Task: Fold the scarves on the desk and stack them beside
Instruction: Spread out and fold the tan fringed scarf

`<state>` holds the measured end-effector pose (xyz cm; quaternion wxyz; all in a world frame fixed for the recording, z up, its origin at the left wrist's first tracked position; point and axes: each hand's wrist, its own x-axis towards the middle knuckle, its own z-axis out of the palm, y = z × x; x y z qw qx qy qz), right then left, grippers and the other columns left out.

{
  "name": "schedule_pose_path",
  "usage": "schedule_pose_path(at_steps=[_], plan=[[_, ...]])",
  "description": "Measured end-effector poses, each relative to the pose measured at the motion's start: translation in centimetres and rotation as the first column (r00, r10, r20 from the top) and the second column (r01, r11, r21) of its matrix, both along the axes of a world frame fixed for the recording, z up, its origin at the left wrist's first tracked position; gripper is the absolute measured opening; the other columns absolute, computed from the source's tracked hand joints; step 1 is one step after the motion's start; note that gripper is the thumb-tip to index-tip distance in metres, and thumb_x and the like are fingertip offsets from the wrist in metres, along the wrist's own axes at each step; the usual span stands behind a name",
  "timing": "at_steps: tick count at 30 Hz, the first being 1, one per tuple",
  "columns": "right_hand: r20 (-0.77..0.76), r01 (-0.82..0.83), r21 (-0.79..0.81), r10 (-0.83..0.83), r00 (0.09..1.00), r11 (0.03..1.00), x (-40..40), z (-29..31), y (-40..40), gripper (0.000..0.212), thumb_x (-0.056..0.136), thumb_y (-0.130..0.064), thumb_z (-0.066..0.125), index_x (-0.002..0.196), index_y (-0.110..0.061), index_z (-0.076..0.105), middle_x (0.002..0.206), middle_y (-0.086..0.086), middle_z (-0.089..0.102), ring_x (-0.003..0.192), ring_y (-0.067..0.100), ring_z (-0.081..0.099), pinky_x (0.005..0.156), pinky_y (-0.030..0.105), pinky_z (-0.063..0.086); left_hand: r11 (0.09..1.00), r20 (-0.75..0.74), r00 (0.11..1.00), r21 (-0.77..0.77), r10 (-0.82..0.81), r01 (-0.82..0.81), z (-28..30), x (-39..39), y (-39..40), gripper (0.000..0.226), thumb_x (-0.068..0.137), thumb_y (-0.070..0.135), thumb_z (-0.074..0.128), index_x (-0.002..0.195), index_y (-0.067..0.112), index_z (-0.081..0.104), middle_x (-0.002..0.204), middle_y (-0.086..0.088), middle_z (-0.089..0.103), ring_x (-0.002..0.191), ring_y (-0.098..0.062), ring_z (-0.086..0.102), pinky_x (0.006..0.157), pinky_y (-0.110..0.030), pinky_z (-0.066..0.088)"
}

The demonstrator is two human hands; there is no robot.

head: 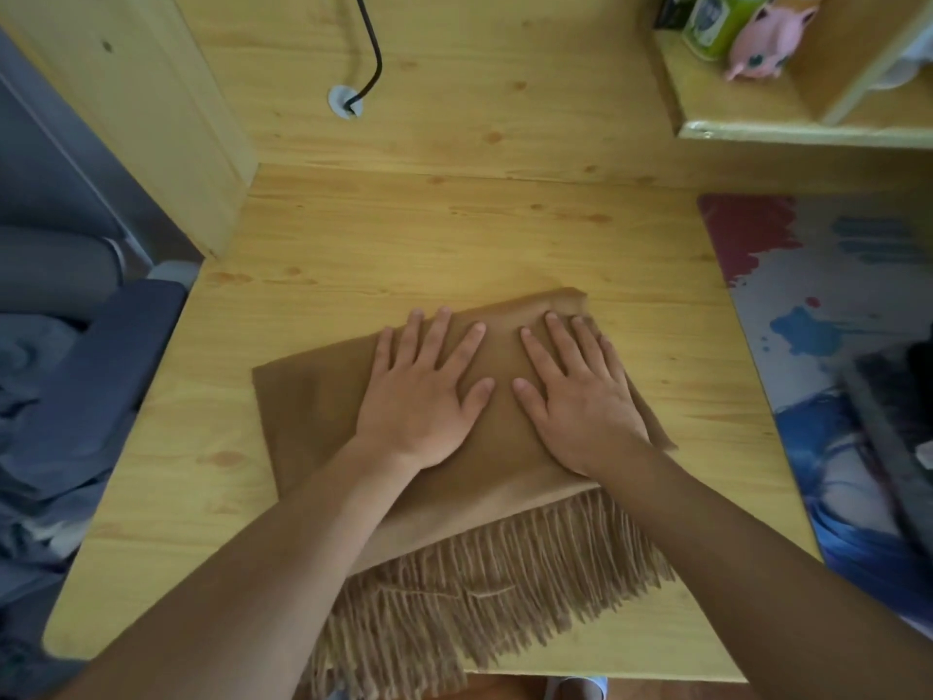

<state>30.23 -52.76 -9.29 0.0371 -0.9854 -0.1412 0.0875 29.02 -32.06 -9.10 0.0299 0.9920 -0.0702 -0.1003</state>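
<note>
Folded camel-brown scarf [323,411] lying flat near the middle of the wooden tabletop [353,245], slightly skewed, one corner pointing toward the far right. Long fringe [484,593] along the near edge, spilling over the front rim of the tabletop.

Left hand [424,391] pressed palm-down on the scarf, fingers straight and spread wide, curled round nothing. Right hand [580,396] just beside it, likewise flat and splayed on the cloth, little finger close to the scarf's right edge. Thumbs pointing toward each other, near but apart. Both bare forearms reaching in from the bottom of the view, crossing above the fringe.

To the right, touching no part of the scarf, a colourful printed mat [808,305] with red and blue splashes covering that end of the tabletop; something dark and blurred [893,411] resting on it at the far right edge, too indistinct to name.

Upper right, an open wooden shelf [757,118] divided by an upright panel: in the left compartment a green can [722,22] standing upright, a pink toy figure [767,42] just beside it, and a dark item [671,10] cut off by the frame edge. Right compartment mostly hidden.

Black cable [371,48] passing down through a round grommet [345,102] in the back panel. Left of the tabletop, rumpled blue-grey bedding [55,396].
</note>
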Motion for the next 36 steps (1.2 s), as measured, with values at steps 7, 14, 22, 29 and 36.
schedule_pose_path(at_steps=[7,14,22,29,36], plan=[[-0.053,0.107,0.155,-0.1,0.994,0.982,-0.3,1.5,-1.6,0.071,0.1,-0.062,0.03,0.161,-0.033,0.006,0.169,-0.003,-0.004,0.153,0.021,-0.001,0.126,0.046,0.012,0.997,0.009,0.998,0.037,0.067,-0.067,1.7,0.6,3.3,0.068,0.102,0.063,0.01,0.163,0.032,0.008,0.163,-0.007,0.032,0.148,-0.032,0.03,0.123,-0.051,0.02],[-0.384,0.632,0.477,-0.502,0.775,0.611,8.4,5.2,-0.6,0.071,0.093,-0.054,0.06,0.151,-0.019,0.039,0.146,0.009,0.051,0.132,0.031,0.05,0.095,0.035,0.041,0.994,0.223,0.972,0.067,0.067,-0.084,3.2,-1.6,5.7,0.066,0.101,0.056,0.04,0.158,0.025,0.03,0.159,-0.015,0.033,0.147,-0.039,0.027,0.122,-0.056,0.024],[-0.557,0.711,0.534,-0.441,0.703,0.458,11.1,5.5,-0.6,0.044,0.089,-0.035,0.074,0.131,-0.024,0.066,0.137,0.004,0.062,0.119,0.022,0.06,0.105,0.038,0.049,0.999,0.15,0.988,-0.014,-0.026,0.028,-0.9,-4.1,4.4,0.063,0.104,0.06,0.015,0.162,0.038,0.017,0.172,-0.005,0.008,0.158,-0.032,0.001,0.126,-0.054,0.008],[-0.362,0.56,0.516,-0.427,0.828,0.648,7.2,6.4,-1.7,0.05,0.096,-0.04,0.064,0.143,-0.029,0.053,0.139,0.0,0.056,0.123,0.022,0.056,0.103,0.036,0.047,0.992,0.235,0.967,-0.064,-0.094,0.112,3.1,-6.3,3.1,0.054,0.103,0.054,0.04,0.146,0.022,0.052,0.152,-0.01,0.042,0.14,-0.034,0.039,0.115,-0.051,0.034],[-0.763,0.788,0.188,-0.418,0.493,0.587,-2.6,8.1,-6.1,0.04,0.095,-0.037,0.07,0.12,-0.007,0.061,0.1,0.006,0.072,0.081,0.018,0.069,0.066,0.033,0.057,0.989,-0.121,0.982,-0.049,-0.141,0.136,3.1,-15.4,2.8,0.074,0.081,0.074,0.052,0.145,0.036,0.049,0.144,-0.001,0.049,0.123,-0.033,0.051,0.088,-0.052,0.048]])
